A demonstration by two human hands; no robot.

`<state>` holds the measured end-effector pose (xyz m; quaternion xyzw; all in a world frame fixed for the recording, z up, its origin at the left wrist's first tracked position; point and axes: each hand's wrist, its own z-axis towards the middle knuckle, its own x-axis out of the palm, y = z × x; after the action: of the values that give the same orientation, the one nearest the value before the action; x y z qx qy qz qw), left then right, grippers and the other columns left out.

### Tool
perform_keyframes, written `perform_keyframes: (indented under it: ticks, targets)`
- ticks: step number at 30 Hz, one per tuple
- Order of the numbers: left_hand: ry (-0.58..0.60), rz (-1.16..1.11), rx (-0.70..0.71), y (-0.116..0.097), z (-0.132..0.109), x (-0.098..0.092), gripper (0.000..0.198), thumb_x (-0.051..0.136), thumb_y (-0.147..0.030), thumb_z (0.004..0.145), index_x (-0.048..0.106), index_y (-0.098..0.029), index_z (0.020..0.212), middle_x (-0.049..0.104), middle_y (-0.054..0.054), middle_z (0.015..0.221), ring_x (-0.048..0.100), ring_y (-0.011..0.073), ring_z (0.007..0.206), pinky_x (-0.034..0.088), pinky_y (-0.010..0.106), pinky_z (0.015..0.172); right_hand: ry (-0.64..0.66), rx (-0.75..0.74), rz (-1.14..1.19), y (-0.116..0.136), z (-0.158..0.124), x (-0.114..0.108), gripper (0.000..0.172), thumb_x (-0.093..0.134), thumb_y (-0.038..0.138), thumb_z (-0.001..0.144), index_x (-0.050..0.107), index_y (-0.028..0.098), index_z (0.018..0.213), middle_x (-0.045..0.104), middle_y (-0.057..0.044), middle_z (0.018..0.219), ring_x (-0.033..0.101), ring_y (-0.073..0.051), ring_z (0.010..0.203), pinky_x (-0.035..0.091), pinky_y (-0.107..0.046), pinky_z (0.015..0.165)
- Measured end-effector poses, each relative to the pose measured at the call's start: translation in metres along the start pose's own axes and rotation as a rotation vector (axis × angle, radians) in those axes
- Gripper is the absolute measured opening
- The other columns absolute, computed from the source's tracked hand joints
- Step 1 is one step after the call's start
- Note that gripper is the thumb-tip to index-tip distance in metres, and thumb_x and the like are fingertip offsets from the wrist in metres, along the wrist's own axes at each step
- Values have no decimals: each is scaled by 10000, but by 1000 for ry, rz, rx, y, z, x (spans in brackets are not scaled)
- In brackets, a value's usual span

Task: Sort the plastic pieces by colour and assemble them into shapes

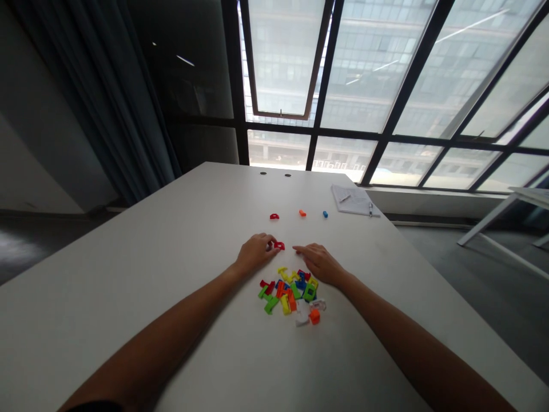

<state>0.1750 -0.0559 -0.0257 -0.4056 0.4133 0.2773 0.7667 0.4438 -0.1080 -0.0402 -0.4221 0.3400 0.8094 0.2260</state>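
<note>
Plastic pieces (289, 294) lie heaped on the white surface (141, 240) just beyond my wrists; they look light and stiff, apt to skitter, so I'd pinch one by its edges. My left hand (256, 253) curls, its fingertips (270, 244) at a red piece (279, 245), though I can't tell whether it grips. My right hand (321, 264) lies open, holding nothing. Farther out sit a second red piece (274, 216), an orange piece (302, 213), a blue piece (325, 214), then papers (354, 200) with a pen (370, 209).

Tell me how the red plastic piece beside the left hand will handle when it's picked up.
The red plastic piece is small and chunky, so it's probably stiff and light. Its angular shape suggests it won't roll far. Its smooth sheen may make it slightly slippery for the left hand.
</note>
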Motion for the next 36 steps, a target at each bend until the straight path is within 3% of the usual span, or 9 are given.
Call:
perform_keyframes:
  ticks: [6,13,17,21,24,27,33,36]
  targets:
    - [-18,77,-142,25,49,3,298,623,-490,914,742,-241,1026,730,76,1006,645,257,968,478,321,784,-13,6,-13,-2,0,4,455,523,102,936,615,208,1370,701,-105,1184,604,-252,1116,453,-427,999]
    - [-94,102,-264,32,91,13,484,674,-453,888,599,-228,1310,702,95,1082,637,261,983,490,331,810,-16,8,-21,0,1,4,423,542,82,919,655,209,1306,708,-101,1191,613,-254,1109,456,-435,989]
    - [-132,191,-81,35,101,15,530,690,-363,862,588,-314,1379,601,95,1255,561,292,1120,491,371,898,-22,10,-12,0,1,3,421,554,76,918,657,215,1302,710,-94,1197,615,-254,1110,453,-435,991]
    - [-103,206,49,38,108,15,302,667,-358,884,735,-309,1174,569,75,1304,512,301,1157,455,417,999,-26,11,-3,1,2,3,418,557,73,914,666,221,1290,713,-93,1192,613,-258,1113,454,-435,989]
    - [-87,195,43,41,113,15,208,662,-357,892,766,-274,1051,577,81,1308,494,312,1185,453,430,1007,-23,15,-6,1,2,4,412,557,75,913,672,221,1280,714,-92,1187,613,-258,1106,458,-438,983]
    - [-74,154,-24,44,117,16,205,662,-353,888,759,-263,1045,573,88,1334,501,314,1209,473,408,973,-26,13,-9,1,3,4,403,562,78,910,683,225,1265,717,-90,1179,617,-253,1099,460,-433,986]
    - [-34,109,-74,52,126,20,232,621,-370,917,734,-266,1091,670,66,1147,639,235,974,499,330,859,-36,13,-9,1,3,3,377,570,81,905,702,226,1227,721,-84,1167,622,-249,1095,469,-425,983]
    - [-49,122,-84,56,129,18,221,612,-374,930,728,-261,1081,683,65,1139,649,239,960,504,335,847,-38,16,-3,1,3,3,386,572,69,897,701,226,1226,723,-77,1166,624,-246,1088,469,-422,987]
